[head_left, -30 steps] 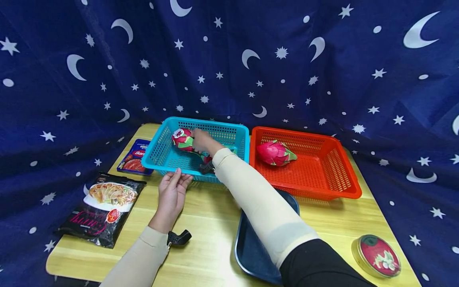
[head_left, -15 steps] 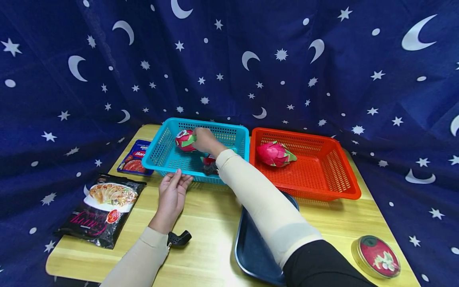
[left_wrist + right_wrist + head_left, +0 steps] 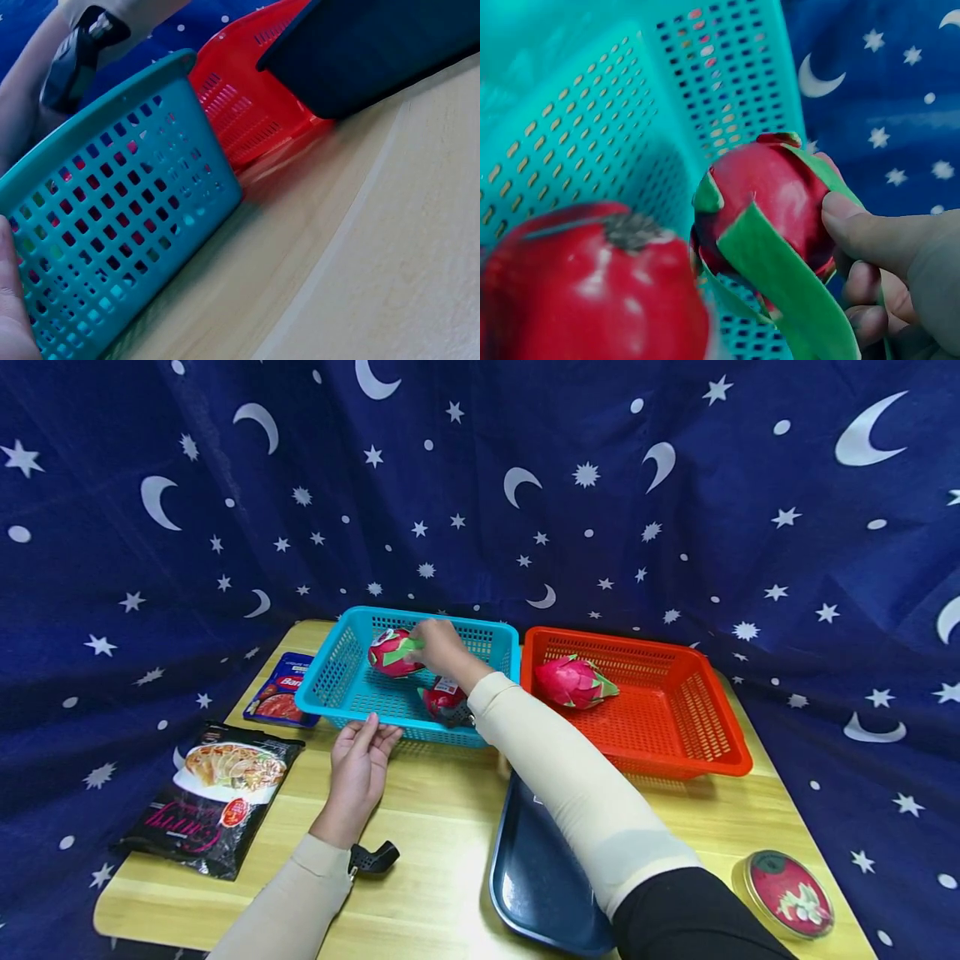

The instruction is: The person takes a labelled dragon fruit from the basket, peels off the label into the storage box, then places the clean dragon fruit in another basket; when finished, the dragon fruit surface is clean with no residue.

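My head view looks forward and down over the table [image 3: 435,827]; both closer wrist views share the turquoise basket [image 3: 372,693].

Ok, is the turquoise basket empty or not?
Not empty: a labelled red fruit lies in the turquoise basket, near its front wall, and the right hand grips a dragon fruit farther back.

A deep-blue fabric backdrop [image 3: 480,485] fills the whole far side, scattered with white crescents, stars and dots, soft creases running through it, and down it drops past both sides of a pale-yellow wood-grain counter [image 3: 431,814], rounded at the near-left corner, bright glare [image 3: 461,906] gleaming towards the front!
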A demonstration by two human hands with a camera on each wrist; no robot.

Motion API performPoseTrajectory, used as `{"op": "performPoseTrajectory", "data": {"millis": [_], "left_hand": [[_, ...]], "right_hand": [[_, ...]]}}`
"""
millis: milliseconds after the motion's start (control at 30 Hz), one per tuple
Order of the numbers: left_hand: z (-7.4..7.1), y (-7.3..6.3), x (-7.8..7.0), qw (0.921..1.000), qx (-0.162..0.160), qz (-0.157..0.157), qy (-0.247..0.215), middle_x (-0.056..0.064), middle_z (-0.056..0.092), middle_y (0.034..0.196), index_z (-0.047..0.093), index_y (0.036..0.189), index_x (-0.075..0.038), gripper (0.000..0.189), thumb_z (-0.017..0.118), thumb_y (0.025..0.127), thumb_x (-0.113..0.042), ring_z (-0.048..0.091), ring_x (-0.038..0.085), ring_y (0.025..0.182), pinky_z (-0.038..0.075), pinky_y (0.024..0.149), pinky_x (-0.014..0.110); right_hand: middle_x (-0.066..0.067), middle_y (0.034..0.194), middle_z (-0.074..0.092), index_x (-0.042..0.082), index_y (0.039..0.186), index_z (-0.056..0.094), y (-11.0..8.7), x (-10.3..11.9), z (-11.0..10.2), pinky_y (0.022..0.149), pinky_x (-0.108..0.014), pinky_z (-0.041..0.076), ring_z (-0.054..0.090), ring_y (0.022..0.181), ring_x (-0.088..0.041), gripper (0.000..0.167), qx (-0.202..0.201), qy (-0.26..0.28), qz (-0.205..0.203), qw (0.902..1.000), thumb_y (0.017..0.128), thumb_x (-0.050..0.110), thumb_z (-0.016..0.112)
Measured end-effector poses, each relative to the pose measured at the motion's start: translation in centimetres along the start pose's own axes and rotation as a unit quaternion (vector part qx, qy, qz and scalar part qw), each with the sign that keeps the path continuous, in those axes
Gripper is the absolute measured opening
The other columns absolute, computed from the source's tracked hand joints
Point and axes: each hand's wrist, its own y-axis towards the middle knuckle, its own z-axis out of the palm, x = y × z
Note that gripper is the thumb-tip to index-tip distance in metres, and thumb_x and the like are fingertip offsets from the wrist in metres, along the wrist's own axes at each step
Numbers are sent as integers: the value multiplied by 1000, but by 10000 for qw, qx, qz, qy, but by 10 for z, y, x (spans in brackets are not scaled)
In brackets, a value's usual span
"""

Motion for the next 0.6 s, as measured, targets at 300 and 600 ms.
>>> {"op": "performPoseTrajectory", "data": {"millis": [300, 600], "left_hand": [[-1, -1, -3, 10000, 6, 42, -27, 16, 66, 89, 53, 99, 0, 12, 62, 106, -3, 70, 25, 81, 61, 85, 39], [0, -2, -2, 9999, 102, 54, -13, 16, 64, 91, 52, 97, -1, 13, 60, 107, -1, 70, 25, 84, 60, 88, 40]], "right_hand": [[-6, 128, 72, 6, 134, 71, -26, 21, -25, 99, -29, 49, 64, 118, -21, 42, -117, 394, -595, 9974, 98, 26, 79], [2, 103, 75, 7, 130, 74, -77, 21, -48, 75, -29, 53, 65, 86, -15, 40, -150, 1524, -975, 9834, 95, 24, 83]]}}
